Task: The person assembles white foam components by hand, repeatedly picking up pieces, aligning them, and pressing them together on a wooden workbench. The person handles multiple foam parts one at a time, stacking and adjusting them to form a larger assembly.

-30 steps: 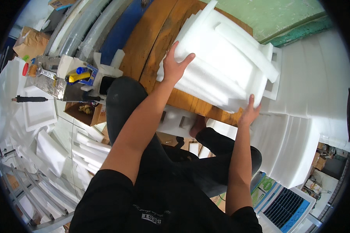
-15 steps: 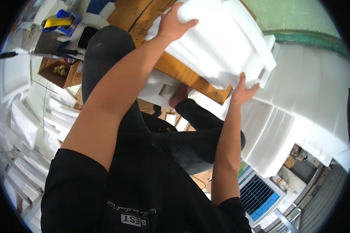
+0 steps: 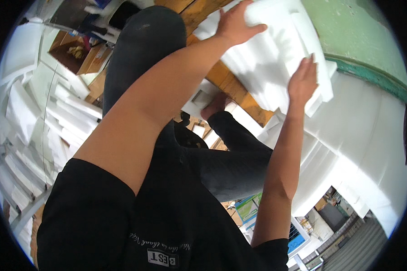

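A stack of white foam sheets (image 3: 262, 56) lies on a wooden bench (image 3: 233, 88), its layered edges facing me. My left hand (image 3: 236, 26) rests at the left side of the stack, thumb stretched out over the white surface and fingers spread. Against the right part of the stack is my right hand (image 3: 304, 83), its fingers straight and pointing away from me, with no grip around the foam. Both hands are open. Bright light washes out some of the sheet edges.
A green wall (image 3: 357, 40) stands behind the bench. Large white blocks (image 3: 348, 117) fill the right side. At left are an open cardboard box (image 3: 79, 56) and several white foam pieces (image 3: 25, 108) on the tiled floor. A blue-and-white panelled device (image 3: 296, 237) sits at lower right.
My right hand has shifted from the stack's near right corner farther up along its right part, its fingers now straight and together. My left hand stays at the left side. The view has turned.
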Tool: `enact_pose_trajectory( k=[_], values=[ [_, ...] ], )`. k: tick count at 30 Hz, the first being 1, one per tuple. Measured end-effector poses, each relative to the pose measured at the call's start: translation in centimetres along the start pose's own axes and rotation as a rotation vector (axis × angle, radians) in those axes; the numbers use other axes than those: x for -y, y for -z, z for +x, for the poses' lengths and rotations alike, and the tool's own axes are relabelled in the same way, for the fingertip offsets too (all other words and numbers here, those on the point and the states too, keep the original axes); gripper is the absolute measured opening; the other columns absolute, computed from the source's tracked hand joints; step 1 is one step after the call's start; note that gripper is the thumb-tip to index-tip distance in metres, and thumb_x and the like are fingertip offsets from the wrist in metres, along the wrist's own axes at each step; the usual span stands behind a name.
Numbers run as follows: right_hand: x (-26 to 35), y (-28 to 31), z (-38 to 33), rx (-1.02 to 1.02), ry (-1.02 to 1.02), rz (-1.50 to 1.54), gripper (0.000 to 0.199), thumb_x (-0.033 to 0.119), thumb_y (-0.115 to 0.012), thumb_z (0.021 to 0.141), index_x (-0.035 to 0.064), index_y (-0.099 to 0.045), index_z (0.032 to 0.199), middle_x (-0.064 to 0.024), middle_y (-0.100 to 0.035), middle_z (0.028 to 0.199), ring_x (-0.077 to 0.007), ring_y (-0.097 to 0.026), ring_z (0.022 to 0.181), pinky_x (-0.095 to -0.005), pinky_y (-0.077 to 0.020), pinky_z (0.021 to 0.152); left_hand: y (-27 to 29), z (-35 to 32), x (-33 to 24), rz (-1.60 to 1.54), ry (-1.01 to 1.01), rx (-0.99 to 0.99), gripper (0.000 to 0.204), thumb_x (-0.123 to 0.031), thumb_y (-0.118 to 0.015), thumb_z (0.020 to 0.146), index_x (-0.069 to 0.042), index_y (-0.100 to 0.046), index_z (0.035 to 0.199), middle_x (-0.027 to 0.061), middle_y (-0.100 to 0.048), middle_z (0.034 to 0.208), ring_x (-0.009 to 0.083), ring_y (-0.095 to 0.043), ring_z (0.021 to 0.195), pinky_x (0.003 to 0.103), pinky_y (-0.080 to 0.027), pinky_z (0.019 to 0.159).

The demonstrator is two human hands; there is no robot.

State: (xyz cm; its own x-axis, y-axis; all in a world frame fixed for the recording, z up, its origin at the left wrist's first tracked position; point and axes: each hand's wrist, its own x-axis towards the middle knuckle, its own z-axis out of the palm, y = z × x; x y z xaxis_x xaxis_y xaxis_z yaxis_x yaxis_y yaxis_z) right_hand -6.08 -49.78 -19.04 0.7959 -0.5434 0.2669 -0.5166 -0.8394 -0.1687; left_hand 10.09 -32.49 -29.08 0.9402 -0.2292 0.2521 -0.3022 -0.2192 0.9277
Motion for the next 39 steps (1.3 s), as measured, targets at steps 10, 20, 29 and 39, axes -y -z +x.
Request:
enact_pose_trajectory(
  k=[10, 20, 29, 39],
  values=[
    [4.4, -1.8, 3.9, 0.299, -0.079, 0.221, 0.083, 0.065, -0.041, 0.102, 0.0004, -0.043, 0.154, -0.0308, -0.049, 0.15, -0.0409, -0.048, 0.142, -0.0496, -0.0364, 0.118, 0.2, -0.4, -1.6, -0.04, 0.107, 0.021, 0.09, -0.05, -0.087, 0.074, -0.01, -0.05, 0.146, 0.0153, -0.064, 0.135, 0.0364, -0.06, 0.125, 0.048, -0.042, 0.112],
    [10.7, 0.3, 6.0, 0.538, -0.156, -0.045, 0.032, 0.017, -0.069, 0.085, 0.0022, -0.075, 0.113, -0.0173, -0.074, 0.117, -0.0317, -0.073, 0.11, -0.0417, -0.0594, 0.089, 6.9, -17.0, -7.1, -0.579, 0.571, 0.522, 0.049, -0.038, -0.055, 0.107, 0.003, -0.057, 0.133, 0.0192, -0.068, 0.124, 0.0259, -0.067, 0.112, 0.043, -0.05, 0.101],
    [3.9, 18.3, -12.4, 0.354, 0.27, -0.025, 0.044, 0.014, -0.073, 0.083, 0.0036, -0.058, 0.122, -0.0148, -0.069, 0.105, -0.0336, -0.07, 0.098, -0.047, -0.0561, 0.084, 17.0, -5.1, -11.7, -1.106, 0.962, 0.403, 0.085, -0.068, -0.039, 0.102, -0.003, -0.032, 0.156, 0.0241, -0.049, 0.15, 0.0406, -0.044, 0.141, 0.063, -0.037, 0.112],
    [-3.9, 22.1, -15.6, 0.405, 0.574, 0.038, 0.06, 0.007, -0.074, 0.072, 0.0082, -0.064, 0.131, -0.0151, -0.063, 0.133, -0.034, -0.057, 0.13, -0.049, -0.0397, 0.12, 17.3, -3.8, -13.6, -1.03, 0.678, 0.439, 0.056, 0.004, -0.07, 0.085, 0.008, -0.05, 0.137, 0.0162, -0.063, 0.13, 0.028, -0.063, 0.121, 0.041, -0.049, 0.108]
  ],
)
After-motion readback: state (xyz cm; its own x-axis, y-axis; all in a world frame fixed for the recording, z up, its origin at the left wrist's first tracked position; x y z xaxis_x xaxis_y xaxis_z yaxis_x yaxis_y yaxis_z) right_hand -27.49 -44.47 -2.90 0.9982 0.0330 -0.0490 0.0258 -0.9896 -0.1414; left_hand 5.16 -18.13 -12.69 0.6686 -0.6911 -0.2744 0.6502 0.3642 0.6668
